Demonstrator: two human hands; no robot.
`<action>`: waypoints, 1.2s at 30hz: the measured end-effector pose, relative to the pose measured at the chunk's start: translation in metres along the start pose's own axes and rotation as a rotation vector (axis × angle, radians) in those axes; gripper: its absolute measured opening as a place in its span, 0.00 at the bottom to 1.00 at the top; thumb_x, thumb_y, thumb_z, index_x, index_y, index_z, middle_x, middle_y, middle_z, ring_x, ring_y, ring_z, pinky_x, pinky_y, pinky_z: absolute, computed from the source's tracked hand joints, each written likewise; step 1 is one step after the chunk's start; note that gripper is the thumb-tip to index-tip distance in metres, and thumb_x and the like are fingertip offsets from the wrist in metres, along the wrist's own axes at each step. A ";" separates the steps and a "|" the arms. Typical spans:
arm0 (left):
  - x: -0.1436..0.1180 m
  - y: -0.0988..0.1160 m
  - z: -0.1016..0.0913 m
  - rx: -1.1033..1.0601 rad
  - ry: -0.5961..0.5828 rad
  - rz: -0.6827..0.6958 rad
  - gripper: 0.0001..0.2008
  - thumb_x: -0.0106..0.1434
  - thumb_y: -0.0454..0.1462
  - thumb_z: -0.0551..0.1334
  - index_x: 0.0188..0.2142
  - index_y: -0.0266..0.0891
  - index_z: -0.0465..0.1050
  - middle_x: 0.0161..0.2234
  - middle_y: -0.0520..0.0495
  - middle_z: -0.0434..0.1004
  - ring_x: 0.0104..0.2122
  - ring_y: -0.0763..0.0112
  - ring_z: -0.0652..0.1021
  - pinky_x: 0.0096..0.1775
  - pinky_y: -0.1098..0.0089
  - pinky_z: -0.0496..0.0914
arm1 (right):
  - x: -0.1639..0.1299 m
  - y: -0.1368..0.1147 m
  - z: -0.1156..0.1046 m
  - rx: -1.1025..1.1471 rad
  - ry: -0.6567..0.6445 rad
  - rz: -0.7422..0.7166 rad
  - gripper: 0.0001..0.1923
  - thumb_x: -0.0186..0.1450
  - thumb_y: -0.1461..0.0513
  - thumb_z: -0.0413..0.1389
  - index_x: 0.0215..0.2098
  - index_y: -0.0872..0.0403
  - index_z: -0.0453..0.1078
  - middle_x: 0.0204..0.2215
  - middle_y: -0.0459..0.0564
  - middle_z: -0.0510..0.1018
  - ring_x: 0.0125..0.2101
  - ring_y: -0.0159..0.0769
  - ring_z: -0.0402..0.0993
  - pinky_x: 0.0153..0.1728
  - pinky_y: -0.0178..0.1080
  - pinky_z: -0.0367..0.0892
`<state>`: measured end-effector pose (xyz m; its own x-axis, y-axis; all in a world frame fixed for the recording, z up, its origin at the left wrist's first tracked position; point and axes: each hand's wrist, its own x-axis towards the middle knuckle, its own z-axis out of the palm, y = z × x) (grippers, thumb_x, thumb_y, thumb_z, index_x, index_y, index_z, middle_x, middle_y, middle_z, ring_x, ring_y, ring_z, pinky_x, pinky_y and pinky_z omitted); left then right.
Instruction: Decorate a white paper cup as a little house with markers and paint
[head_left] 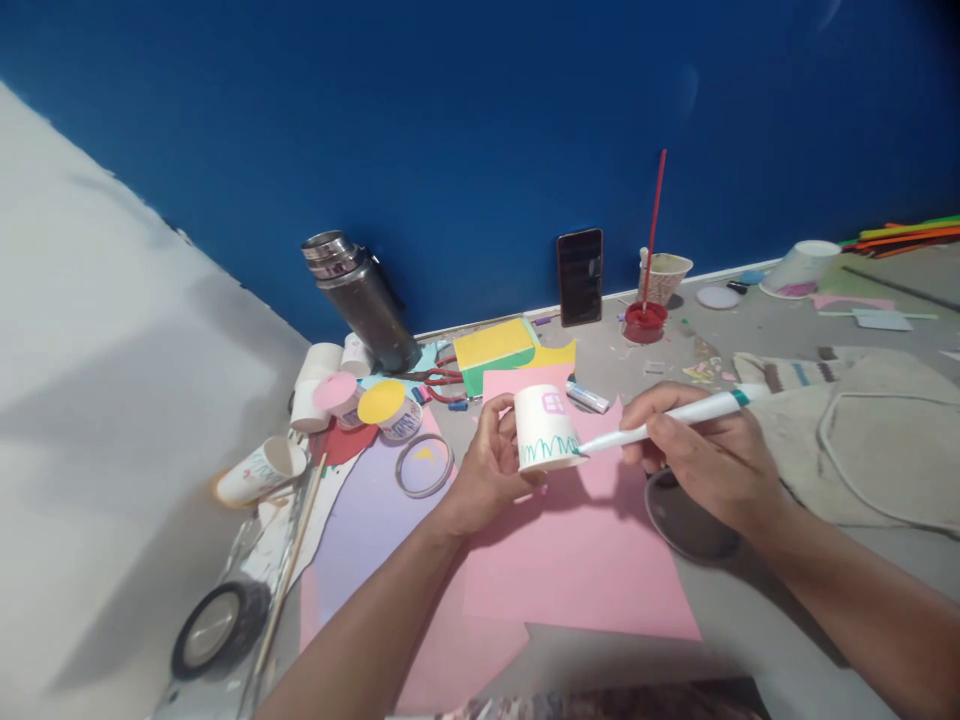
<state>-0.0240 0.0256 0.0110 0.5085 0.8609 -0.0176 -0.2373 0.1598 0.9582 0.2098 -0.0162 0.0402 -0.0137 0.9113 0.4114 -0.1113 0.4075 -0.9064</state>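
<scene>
My left hand holds a white paper cup upside down above a pink paper sheet. The cup carries a small pink window sticker and a green zigzag line near its rim. My right hand grips a white marker with a teal band. The marker's tip touches the cup's lower right edge, at the green line.
Left of the sheet lie several paper cups, tape rolls, red scissors, coloured paper and a steel flask. A phone leans on the blue wall, beside a red dish with a stick. A cloth bag lies on the right.
</scene>
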 end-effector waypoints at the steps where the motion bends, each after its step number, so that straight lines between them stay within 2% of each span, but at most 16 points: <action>1: 0.000 0.000 0.000 0.004 0.000 0.008 0.39 0.52 0.33 0.78 0.56 0.50 0.56 0.60 0.42 0.71 0.39 0.67 0.80 0.33 0.69 0.77 | 0.000 0.000 0.000 0.006 0.001 -0.005 0.13 0.73 0.53 0.62 0.37 0.52 0.81 0.22 0.48 0.82 0.20 0.30 0.74 0.20 0.31 0.70; 5: 0.000 0.000 -0.001 0.005 0.005 0.009 0.40 0.52 0.34 0.78 0.56 0.50 0.57 0.58 0.43 0.71 0.38 0.67 0.80 0.33 0.69 0.77 | -0.002 0.001 0.001 0.005 0.008 -0.034 0.11 0.73 0.54 0.62 0.39 0.52 0.81 0.24 0.48 0.82 0.22 0.30 0.75 0.21 0.31 0.71; 12: 0.001 -0.002 -0.001 0.024 0.010 0.034 0.39 0.52 0.33 0.78 0.55 0.49 0.58 0.56 0.43 0.71 0.44 0.62 0.78 0.33 0.70 0.77 | -0.005 0.001 0.001 -0.136 -0.017 -0.096 0.09 0.75 0.56 0.60 0.42 0.50 0.80 0.26 0.47 0.83 0.21 0.28 0.71 0.21 0.30 0.68; 16: 0.002 -0.004 -0.002 0.024 0.003 0.069 0.39 0.51 0.31 0.78 0.55 0.49 0.60 0.55 0.44 0.71 0.48 0.60 0.77 0.37 0.70 0.76 | -0.004 -0.001 0.002 -0.173 -0.018 -0.112 0.09 0.75 0.55 0.60 0.42 0.50 0.80 0.26 0.47 0.83 0.20 0.28 0.70 0.21 0.31 0.67; 23: 0.001 -0.005 -0.003 0.035 -0.001 0.082 0.38 0.51 0.30 0.76 0.55 0.49 0.60 0.54 0.45 0.71 0.52 0.57 0.76 0.40 0.69 0.74 | -0.003 -0.002 0.001 -0.123 -0.062 -0.079 0.12 0.75 0.54 0.58 0.38 0.51 0.80 0.22 0.46 0.82 0.20 0.29 0.74 0.21 0.30 0.68; 31: 0.003 -0.008 -0.005 0.044 -0.011 0.108 0.38 0.49 0.27 0.75 0.55 0.49 0.61 0.56 0.45 0.71 0.57 0.57 0.74 0.46 0.67 0.73 | -0.003 0.000 0.002 -0.125 0.010 -0.081 0.10 0.74 0.54 0.61 0.41 0.50 0.80 0.25 0.46 0.83 0.21 0.27 0.73 0.22 0.29 0.69; 36: 0.003 -0.009 -0.005 0.055 -0.008 0.119 0.39 0.49 0.28 0.76 0.56 0.49 0.61 0.56 0.44 0.71 0.56 0.56 0.73 0.45 0.67 0.73 | -0.001 -0.002 0.002 -0.072 -0.022 -0.017 0.13 0.73 0.53 0.61 0.37 0.52 0.80 0.22 0.47 0.82 0.20 0.28 0.73 0.21 0.29 0.69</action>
<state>-0.0242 0.0293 0.0004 0.4859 0.8684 0.0992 -0.2509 0.0299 0.9676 0.2081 -0.0185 0.0421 -0.0347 0.9028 0.4286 -0.0401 0.4272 -0.9033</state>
